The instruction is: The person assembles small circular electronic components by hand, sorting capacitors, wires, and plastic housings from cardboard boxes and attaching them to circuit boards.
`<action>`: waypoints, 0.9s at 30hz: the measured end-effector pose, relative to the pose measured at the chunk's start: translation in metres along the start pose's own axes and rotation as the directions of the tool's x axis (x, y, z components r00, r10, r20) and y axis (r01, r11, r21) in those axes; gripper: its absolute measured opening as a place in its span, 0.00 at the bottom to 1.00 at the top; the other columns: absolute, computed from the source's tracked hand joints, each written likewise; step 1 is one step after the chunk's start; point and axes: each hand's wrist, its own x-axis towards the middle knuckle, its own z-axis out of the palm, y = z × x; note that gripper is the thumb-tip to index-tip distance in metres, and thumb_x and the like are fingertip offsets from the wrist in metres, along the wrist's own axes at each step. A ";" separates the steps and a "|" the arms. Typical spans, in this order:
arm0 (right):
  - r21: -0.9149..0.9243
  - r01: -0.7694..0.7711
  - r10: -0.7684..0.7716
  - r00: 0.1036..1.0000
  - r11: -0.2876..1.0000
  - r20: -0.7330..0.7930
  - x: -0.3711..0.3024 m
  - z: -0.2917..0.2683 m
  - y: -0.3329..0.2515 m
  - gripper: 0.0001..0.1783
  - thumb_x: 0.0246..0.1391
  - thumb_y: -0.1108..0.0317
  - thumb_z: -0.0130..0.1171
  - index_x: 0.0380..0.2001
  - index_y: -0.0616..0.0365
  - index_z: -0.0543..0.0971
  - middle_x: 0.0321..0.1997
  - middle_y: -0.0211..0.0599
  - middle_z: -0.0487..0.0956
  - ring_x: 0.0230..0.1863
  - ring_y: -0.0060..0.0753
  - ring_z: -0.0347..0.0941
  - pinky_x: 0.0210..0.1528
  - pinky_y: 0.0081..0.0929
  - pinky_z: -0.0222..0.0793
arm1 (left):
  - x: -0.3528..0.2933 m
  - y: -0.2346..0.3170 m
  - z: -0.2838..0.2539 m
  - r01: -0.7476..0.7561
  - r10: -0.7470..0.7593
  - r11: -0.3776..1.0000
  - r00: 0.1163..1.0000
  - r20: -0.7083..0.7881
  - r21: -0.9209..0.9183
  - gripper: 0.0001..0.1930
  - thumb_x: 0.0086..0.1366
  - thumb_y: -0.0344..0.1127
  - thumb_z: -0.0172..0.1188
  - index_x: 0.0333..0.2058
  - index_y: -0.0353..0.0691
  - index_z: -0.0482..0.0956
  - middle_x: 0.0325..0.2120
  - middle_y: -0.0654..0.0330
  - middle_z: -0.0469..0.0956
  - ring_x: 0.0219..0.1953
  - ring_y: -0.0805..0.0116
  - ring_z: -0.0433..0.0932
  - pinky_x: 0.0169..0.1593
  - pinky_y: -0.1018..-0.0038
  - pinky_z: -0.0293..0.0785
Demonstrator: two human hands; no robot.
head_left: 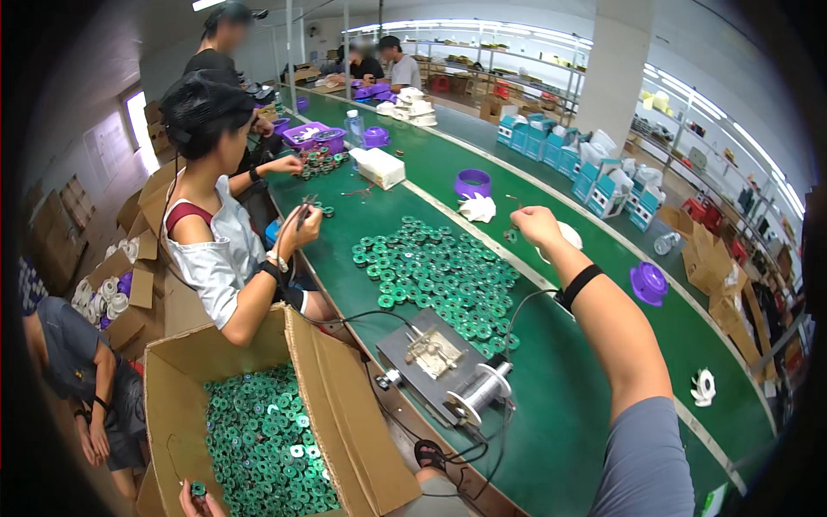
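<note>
My left hand [196,501], at the lower left edge beside the cardboard box, pinches a small green ring-shaped circuit board [199,488]; a thin wire rises near it. Green ring-shaped boards [258,431] fill the open cardboard box [349,422]. Stretched out over the green bench, my right hand [536,226] has its fingers closed at the edge of the belt strip. A small dark greenish piece [510,234] shows at its fingertips, too small to name surely. Many similar green boards [435,276] lie spread on the bench left of my right arm.
A soldering pot [435,349] with a solder wire spool [479,392] and cables stands near the bench edge. Purple rings [472,182], a purple housing [649,283] and white fan wheels [704,388] sit on the belt. A co-worker [215,198] sits close on the left.
</note>
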 end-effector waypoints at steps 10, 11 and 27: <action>-0.033 0.059 -0.042 0.926 0.998 0.375 0.050 0.141 -0.134 0.22 0.54 0.50 0.64 0.41 0.58 0.86 0.41 0.40 0.84 0.44 0.34 0.78 0.50 0.34 0.70 | 0.002 -0.013 0.007 0.040 -0.037 0.998 0.998 -0.052 0.058 0.21 0.65 0.19 0.58 0.57 0.34 0.74 0.45 0.58 0.77 0.46 0.67 0.76 0.51 0.72 0.74; -0.034 0.066 -0.048 0.921 0.997 0.387 0.056 0.156 -0.135 0.22 0.54 0.50 0.64 0.41 0.58 0.86 0.41 0.40 0.84 0.44 0.34 0.78 0.50 0.34 0.70 | 0.001 -0.014 0.007 0.023 -0.018 0.996 0.998 -0.062 0.081 0.21 0.65 0.19 0.58 0.57 0.34 0.74 0.45 0.58 0.77 0.46 0.67 0.76 0.51 0.72 0.74; -0.253 0.146 -0.110 0.982 0.956 0.151 0.140 0.078 0.001 0.18 0.54 0.58 0.59 0.40 0.59 0.85 0.34 0.40 0.84 0.35 0.33 0.79 0.40 0.33 0.74 | 0.005 -0.012 0.009 -0.095 0.115 0.965 0.991 -0.069 0.245 0.17 0.65 0.22 0.59 0.54 0.32 0.77 0.43 0.52 0.80 0.41 0.61 0.78 0.49 0.67 0.75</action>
